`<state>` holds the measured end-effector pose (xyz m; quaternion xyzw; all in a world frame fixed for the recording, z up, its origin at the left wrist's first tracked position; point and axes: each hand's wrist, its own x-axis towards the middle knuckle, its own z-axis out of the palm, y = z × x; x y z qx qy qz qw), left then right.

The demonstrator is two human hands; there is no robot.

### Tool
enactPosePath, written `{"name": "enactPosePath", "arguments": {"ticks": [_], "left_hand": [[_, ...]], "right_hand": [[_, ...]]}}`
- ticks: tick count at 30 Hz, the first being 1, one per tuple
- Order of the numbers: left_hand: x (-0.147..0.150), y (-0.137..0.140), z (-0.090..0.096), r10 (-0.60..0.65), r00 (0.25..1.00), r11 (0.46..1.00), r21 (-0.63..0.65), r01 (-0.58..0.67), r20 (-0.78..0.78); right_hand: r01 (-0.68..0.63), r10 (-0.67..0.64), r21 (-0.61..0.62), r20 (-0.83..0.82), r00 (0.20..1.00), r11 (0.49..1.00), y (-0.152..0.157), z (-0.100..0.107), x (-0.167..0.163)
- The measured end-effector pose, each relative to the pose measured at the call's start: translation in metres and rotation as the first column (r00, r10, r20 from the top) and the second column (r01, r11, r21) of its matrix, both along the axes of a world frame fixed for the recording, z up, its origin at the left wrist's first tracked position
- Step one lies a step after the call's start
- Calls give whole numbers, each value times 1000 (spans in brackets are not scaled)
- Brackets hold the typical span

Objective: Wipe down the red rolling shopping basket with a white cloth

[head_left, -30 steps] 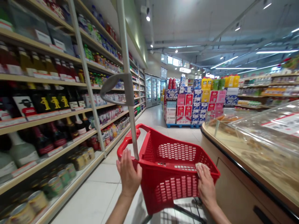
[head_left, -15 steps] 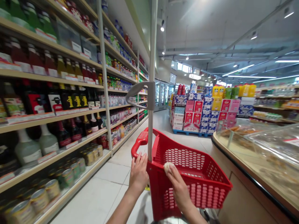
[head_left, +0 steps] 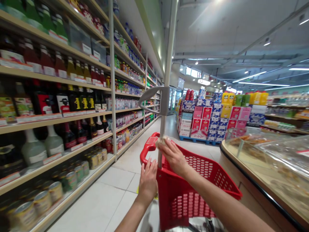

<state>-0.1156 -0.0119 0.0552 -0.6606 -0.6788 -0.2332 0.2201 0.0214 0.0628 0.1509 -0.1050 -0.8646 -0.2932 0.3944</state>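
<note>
A red plastic shopping basket on wheels (head_left: 177,193) stands in front of me, with perforated sides and a moulded handle (head_left: 145,151). From its near end rises a tall pale pole (head_left: 169,64) bearing a grey loop-shaped grip (head_left: 151,100). My left hand (head_left: 147,180) lies at the basket's near corner below the handle, its fingers stretched out and holding nothing. My right hand (head_left: 175,158) reaches over the basket, closed on a crumpled off-white cloth (head_left: 162,141). The cloth is against the lower pole just above the basket rim, partly covered by the fingers.
Shelves (head_left: 79,119) of bottles and cans line the left. A glass-topped display counter (head_left: 265,161) stands close on the right. Stacked boxes (head_left: 200,119) sit on a blue pallet (head_left: 193,139) ahead. Pale floor tiles (head_left: 116,183) run between.
My right hand has moved with the cloth from the basket's near rim up and left to the pole. My left hand stays by the basket corner. The view has shifted slightly.
</note>
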Motion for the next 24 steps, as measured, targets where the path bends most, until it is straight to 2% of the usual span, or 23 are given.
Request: {"name": "enactPosePath", "arguments": {"ticks": [2,3,5,8,10,12,15,17,21,24], "left_hand": [[0,1,0,-15,1000,1000,9,15,3],[-1,1,0,-19,1000,1000,15,19,6],[-1,2,0,-31,999,999,30,30,11],[-2,2,0,-56,998,997,50,55,25],[-3,2,0,-72,997,996,60,70,37],[-5,2,-1,-82,996,995,69,78,48],[-7,2,-1,-88,994,994,76,84,57],[-9,2,0,-89,995,993,82,85,53],[-13,1,2,-80,996,995,59,77,33],[-15,-1,3,-75,997,997,28,74,15]], "right_hand": [[18,-21,25,107,994,1000,-3,-28,11],[25,-29,33,115,993,999,-4,-32,12],[38,-40,37,43,998,999,-4,-18,6],[62,-60,14,-140,988,998,1,18,-11],[64,-65,-10,-179,982,998,1,20,-15],[47,-50,-32,-114,992,998,-3,-6,-11],[52,-48,-85,52,997,995,-15,-73,1],[94,-87,-139,55,995,986,-22,-111,5],[159,-167,-247,-11,986,956,-32,-156,1],[117,-118,-261,13,993,958,-45,-191,2]]}}
